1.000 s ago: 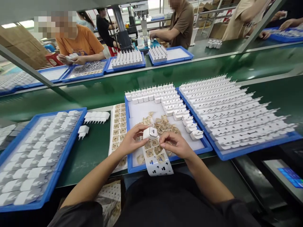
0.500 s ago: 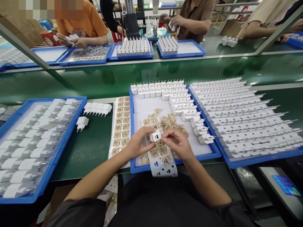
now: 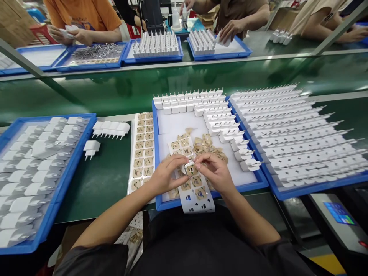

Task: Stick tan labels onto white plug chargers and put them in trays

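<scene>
A white plug charger (image 3: 185,169) is gripped between the thumb and fingers of my left hand (image 3: 168,175), its port face turned towards me. Over that face sits a small tan sticker (image 3: 190,168) with a dark port opening. My right hand (image 3: 217,172) pinches at the sticker's right edge; its fingertips partly hide it. Below both hands, a sticker sheet (image 3: 198,207) with tan pieces and bare cut-outs hangs over the front rim of a blue tray (image 3: 155,145). Loose tan pieces (image 3: 214,150) are heaped behind my right hand. Chargers with pins up (image 3: 212,119) line the tray's back and right.
To the right stands a tray full of chargers (image 3: 299,142); to the left, another tray of chargers (image 3: 40,168). Several loose chargers (image 3: 110,128) and a second sticker sheet (image 3: 140,149) lie between. Across a green divider (image 3: 115,92), co-workers handle white parts beside more trays.
The charger's face was plain white with a dark port; the tan sticker now covers it. My hands have come slightly closer together. The view has shifted a little.
</scene>
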Motion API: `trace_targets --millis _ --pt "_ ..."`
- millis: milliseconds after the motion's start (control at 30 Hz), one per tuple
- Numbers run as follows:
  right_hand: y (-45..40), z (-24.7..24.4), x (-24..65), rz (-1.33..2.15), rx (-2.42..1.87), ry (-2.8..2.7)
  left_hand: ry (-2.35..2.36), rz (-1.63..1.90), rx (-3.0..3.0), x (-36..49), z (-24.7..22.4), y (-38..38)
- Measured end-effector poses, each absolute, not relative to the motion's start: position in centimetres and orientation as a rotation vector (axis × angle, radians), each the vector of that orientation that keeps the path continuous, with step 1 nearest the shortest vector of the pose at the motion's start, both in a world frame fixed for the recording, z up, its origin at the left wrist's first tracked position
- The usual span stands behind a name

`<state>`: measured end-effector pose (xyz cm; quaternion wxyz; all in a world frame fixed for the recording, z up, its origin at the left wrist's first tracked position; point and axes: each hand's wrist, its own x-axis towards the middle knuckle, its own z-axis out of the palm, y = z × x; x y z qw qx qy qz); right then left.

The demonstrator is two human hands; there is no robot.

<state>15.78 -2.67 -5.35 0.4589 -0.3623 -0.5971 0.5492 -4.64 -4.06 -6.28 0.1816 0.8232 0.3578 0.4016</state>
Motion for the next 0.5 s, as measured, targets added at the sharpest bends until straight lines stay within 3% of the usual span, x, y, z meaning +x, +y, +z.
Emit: trace_targets --millis 500 --pt "-2.8 -5.23 15.66 1.331 -0.916 -1.463 1.003 1.148 2.343 -4.48 -5.94 -4.02"
